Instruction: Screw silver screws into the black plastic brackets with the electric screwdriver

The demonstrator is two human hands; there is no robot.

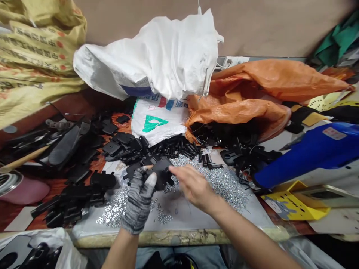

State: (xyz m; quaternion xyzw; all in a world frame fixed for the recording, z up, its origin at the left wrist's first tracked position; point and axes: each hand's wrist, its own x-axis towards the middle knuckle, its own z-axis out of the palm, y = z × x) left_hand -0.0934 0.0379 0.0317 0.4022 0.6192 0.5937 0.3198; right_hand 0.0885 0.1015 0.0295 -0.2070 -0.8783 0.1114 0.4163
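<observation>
My left hand [139, 198], in a grey knitted fingerless glove, is closed on a flat black plastic part [161, 170] held above the table. My bare right hand [193, 185] is at that part's right edge, thumb and fingers pinched together there. Whatever its fingertips hold, if anything, is too small to make out. Beneath and behind the hands lies a wide heap of small silvery screws [224, 183]. Small metal nuts [116, 207] are scattered left of the gloved hand, and a few more lie just right of it.
Black plastic parts [75, 198] are piled at the left, with more behind the screws. A white sack [165, 52] and an orange sack [252, 86] stand at the back. On the right are a blue tool [303, 153] and a yellow phone holder [297, 205]. A pink container [30, 190] is far left.
</observation>
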